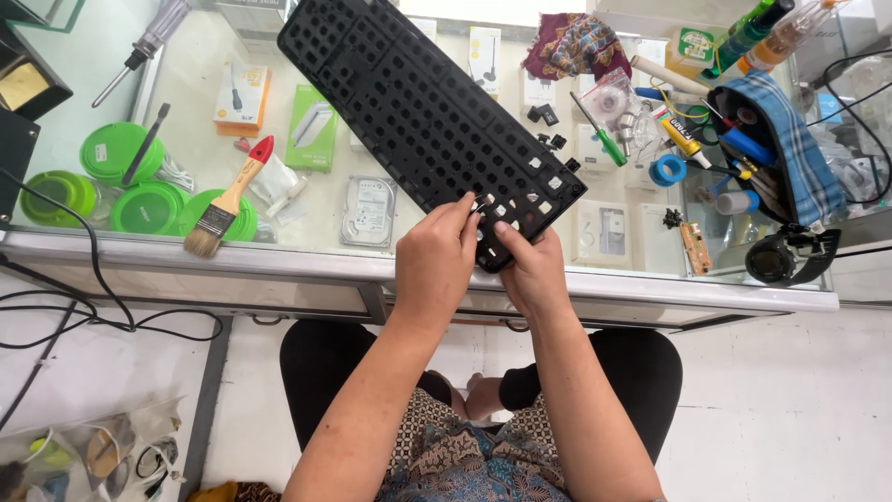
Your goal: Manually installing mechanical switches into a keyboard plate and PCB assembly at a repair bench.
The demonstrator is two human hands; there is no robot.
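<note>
A black keyboard frame (418, 102) with its keycaps off lies diagonally on a glass counter (186, 237), its near corner pointing at me. My left hand (435, 265) pinches a small white piece at that corner with thumb and fingertips. My right hand (531, 270) grips the same corner from below, thumb pressed on the frame. A few small black keycaps (548, 116) lie on the glass to the right of the frame.
A paintbrush with a red-tipped wooden handle (228, 195) lies left, over green round lids (149, 206). A screwdriver (139, 51) is at far left, a green-handled one (604, 139) at right. A blue checked pouch (780, 139) holds tools. Black cables (84, 307) hang left.
</note>
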